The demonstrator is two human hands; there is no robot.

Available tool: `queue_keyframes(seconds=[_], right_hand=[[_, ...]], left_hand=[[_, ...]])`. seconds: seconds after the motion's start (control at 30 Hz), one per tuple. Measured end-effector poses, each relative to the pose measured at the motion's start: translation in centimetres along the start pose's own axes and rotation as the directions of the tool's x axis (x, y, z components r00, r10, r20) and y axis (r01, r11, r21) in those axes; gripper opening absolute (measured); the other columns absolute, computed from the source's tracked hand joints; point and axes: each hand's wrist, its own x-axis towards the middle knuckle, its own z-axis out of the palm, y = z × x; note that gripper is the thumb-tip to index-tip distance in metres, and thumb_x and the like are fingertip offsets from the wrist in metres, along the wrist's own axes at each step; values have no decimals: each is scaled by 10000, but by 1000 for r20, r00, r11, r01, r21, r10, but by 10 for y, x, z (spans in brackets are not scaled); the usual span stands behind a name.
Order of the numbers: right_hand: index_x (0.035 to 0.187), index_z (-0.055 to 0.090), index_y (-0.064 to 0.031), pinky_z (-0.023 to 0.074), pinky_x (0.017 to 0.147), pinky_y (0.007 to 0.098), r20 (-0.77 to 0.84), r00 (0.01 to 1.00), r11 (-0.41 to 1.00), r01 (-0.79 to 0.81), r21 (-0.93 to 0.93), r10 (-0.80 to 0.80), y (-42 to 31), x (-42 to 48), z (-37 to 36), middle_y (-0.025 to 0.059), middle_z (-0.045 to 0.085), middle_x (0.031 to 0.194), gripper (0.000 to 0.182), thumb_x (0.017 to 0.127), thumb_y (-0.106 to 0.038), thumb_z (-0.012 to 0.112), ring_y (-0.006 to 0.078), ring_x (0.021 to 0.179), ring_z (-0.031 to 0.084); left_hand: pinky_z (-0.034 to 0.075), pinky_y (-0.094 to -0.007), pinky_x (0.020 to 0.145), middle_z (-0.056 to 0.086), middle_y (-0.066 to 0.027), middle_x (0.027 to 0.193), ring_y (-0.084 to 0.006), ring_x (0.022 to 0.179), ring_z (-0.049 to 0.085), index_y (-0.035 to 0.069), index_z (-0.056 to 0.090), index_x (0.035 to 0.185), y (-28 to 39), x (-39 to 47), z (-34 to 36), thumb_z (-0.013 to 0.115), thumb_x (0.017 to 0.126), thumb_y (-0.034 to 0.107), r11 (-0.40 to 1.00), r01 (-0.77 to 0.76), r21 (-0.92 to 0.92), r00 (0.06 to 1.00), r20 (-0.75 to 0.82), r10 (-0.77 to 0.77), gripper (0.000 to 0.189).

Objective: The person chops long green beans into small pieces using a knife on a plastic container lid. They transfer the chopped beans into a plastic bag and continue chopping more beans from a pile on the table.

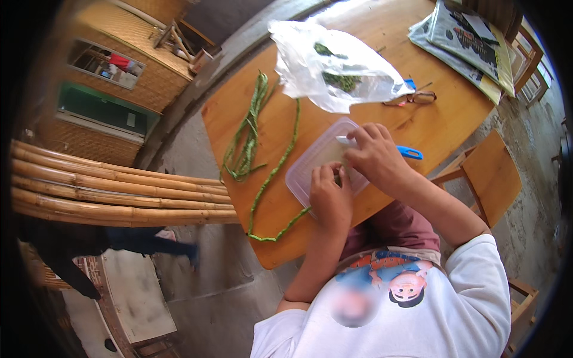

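In my right hand (376, 154) is a knife, its blue handle (409, 153) sticking out behind the fingers and its pale blade (347, 140) pointing left. My left hand (330, 192) pinches something small and greenish, mostly covered by the fingers; it seems to be the end of a long green bean (268, 183) that trails from this hand across the table. Both hands are over a translucent rectangular plastic container (309, 168), whose contents I cannot make out. Left of it lies a folded bunch of long beans (248, 134).
A white plastic bag (304, 58) with leafy greens (340, 82) lies beyond the container on the wooden table (452, 121). Eyeglasses (423, 97) rest beside it. Printed plastic packaging (470, 49) covers the far right corner. A bamboo bench (121, 188), wooden chair (492, 176) and dark-clothed person (67, 250) are nearby.
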Motion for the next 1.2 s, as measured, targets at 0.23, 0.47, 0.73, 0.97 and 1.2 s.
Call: queue_keyframes(seconds=[0.23, 0.47, 0.73, 0.97, 1.2], right_hand=[[833, 666, -110, 435, 985, 442, -72, 996, 997, 56, -58, -60, 4, 2, 17, 72, 653, 1052, 81, 793, -181, 662, 295, 1098, 580], [869, 632, -92, 489, 945, 419, 5, 994, 984, -110, 142, 111, 14, -3, -14, 45, 661, 934, 111, 806, -93, 723, 273, 1039, 626], [879, 660, -4, 544, 734, 433, -86, 846, 844, -507, 178, 526, 131, 28, -81, 171, 683, 769, 51, 881, -55, 661, 360, 790, 690], [996, 745, -38, 553, 830, 447, 123, 921, 928, -359, -98, 369, 250, 81, -30, 203, 739, 956, 174, 901, -169, 680, 372, 939, 716], [1005, 752, -49, 524, 771, 468, -143, 881, 891, -436, 129, 451, 147, 56, -75, 200, 701, 865, 204, 964, -230, 667, 384, 836, 679]], left_hand=[[544, -433, 732, 655, -134, 934, -330, 839, 667, 32, 687, 1004, -5, -2, -3, 678, 924, 79, 993, -110, -31, 993, -51, 108, 93], [557, -442, 775, 652, -134, 980, -337, 894, 671, 52, 676, 1012, -2, -6, -1, 674, 930, 86, 999, -19, -47, 1000, -9, 19, 88], [555, -441, 778, 664, -127, 982, -330, 898, 674, 55, 682, 1001, -2, -5, -2, 687, 924, 92, 999, -26, 34, 1000, -11, 26, 86], [553, -430, 777, 664, -123, 968, -316, 881, 672, 48, 685, 995, 5, -2, 1, 708, 909, 81, 998, -67, -8, 998, 10, 68, 95], [548, -437, 750, 658, -133, 944, -320, 856, 670, 35, 675, 978, 0, -4, -8, 723, 898, 59, 998, -54, -12, 998, 21, 54, 96]])
